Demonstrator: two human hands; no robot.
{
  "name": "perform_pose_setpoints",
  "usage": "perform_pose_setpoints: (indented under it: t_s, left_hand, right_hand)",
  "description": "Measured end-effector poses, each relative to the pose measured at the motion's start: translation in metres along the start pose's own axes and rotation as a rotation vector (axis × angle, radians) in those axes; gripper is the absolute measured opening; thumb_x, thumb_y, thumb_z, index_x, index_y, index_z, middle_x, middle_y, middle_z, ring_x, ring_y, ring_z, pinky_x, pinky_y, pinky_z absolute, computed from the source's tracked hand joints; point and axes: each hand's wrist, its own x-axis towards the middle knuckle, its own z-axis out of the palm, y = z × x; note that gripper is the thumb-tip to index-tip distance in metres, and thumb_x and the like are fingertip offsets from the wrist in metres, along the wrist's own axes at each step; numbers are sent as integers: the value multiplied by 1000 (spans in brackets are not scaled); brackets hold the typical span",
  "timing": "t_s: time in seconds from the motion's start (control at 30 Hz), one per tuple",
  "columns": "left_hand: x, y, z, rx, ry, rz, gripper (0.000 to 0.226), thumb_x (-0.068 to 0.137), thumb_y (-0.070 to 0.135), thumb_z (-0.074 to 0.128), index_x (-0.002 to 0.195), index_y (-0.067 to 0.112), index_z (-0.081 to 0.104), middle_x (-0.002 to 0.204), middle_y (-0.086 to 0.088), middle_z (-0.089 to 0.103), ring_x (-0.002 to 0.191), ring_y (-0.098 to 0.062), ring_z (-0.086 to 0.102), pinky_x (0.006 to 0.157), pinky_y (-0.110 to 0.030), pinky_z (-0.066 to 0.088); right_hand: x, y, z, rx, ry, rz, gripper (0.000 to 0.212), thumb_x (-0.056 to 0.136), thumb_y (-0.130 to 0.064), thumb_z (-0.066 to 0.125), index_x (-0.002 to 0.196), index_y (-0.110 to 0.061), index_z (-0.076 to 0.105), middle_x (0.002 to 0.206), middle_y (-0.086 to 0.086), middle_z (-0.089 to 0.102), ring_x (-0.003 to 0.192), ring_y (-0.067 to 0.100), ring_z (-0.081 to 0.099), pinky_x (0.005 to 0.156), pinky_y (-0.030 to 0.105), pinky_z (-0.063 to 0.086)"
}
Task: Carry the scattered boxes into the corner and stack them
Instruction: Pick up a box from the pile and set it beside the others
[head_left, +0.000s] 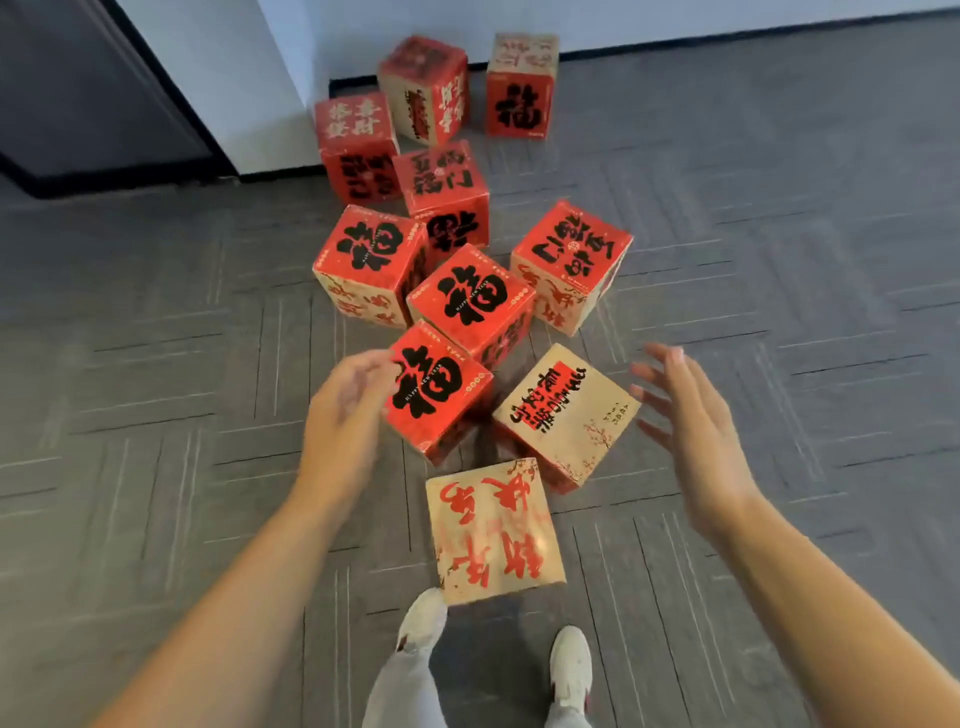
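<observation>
Several red and tan cube boxes with black and red characters lie scattered on the grey carpet. Nearest my feet sits a tan box (493, 530) with red writing. Just beyond it are a red box (439, 389) with a black character and a tan box (566, 410) with a red label. My left hand (343, 415) hovers with relaxed fingers at the red box's left side; contact is unclear. My right hand (691, 421) is spread open in the air, right of the tan labelled box, holding nothing. More boxes (472, 296) lead back to the wall corner (332, 78).
Three boxes (423, 88) stand against the white wall near the corner. A dark door (88, 93) is at the far left. My two white shoes (423, 618) stand just behind the nearest box. Grey carpet tiles spread out left and right.
</observation>
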Motion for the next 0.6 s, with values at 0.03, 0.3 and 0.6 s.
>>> perform_pose_setpoints:
  t_s: [0.03, 0.3, 0.6]
  left_hand:
    - [-8, -21, 1, 18, 41, -56, 19, 101, 37, 65, 116, 27, 72, 113, 7, 76, 107, -6, 70, 95, -33, 56]
    - [-9, -192, 23, 190, 51, -259, 21, 101, 44, 64, 117, 34, 73, 121, 14, 72, 115, 0, 65, 112, -41, 48]
    - [42, -421, 52, 202, 112, -504, 35, 103, 44, 60, 134, 28, 64, 133, 14, 64, 128, -6, 57, 111, -35, 42]
  right_hand:
    - [5, 14, 0, -16, -39, 19, 58, 91, -71, 37, 132, -35, 58, 128, -15, 66, 122, 8, 61, 107, 41, 47]
    - [74, 164, 13, -190, -194, 153, 48, 92, -71, 40, 128, -45, 58, 131, -13, 67, 123, 5, 62, 113, 43, 45]
    - [164, 380, 74, -384, -279, 282, 39, 102, -64, 42, 128, -39, 58, 118, -25, 64, 106, -11, 57, 98, 31, 41]
